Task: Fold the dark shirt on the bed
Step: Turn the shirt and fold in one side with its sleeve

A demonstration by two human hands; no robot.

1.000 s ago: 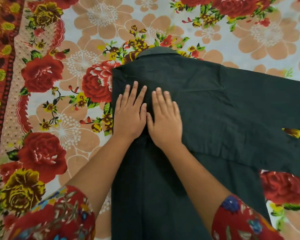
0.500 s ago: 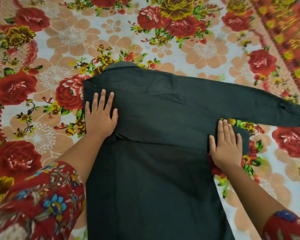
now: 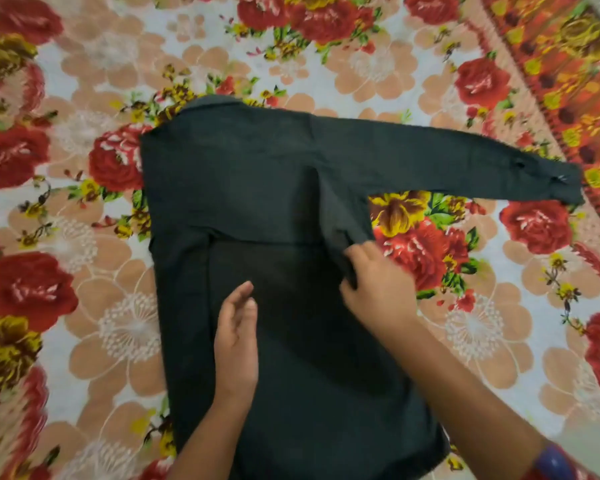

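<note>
- While the dark shirt (image 3: pixel 257 188) lies flat on the bed (image 3: pixel 465 323), its right edge is pinched by the right hand (image 3: pixel 378 292) below the armpit.
- Left hand (image 3: pixel 236 344): fingers straight, nothing held, over the shirt's middle.
- Fold is best kept parallel to the left edge, outstretched sleeve (image 3: pixel 447 161) carried over smoothly.

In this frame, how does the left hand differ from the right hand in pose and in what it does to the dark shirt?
Grip: the right hand pinches a raised fold of the dark shirt; the left hand holds nothing.
Fingers: the right hand's are curled, the left hand's straight.
Place: the left hand is over the middle of the shirt's body, the right hand at its side edge below the outstretched sleeve.
Both are over the shirt.
</note>
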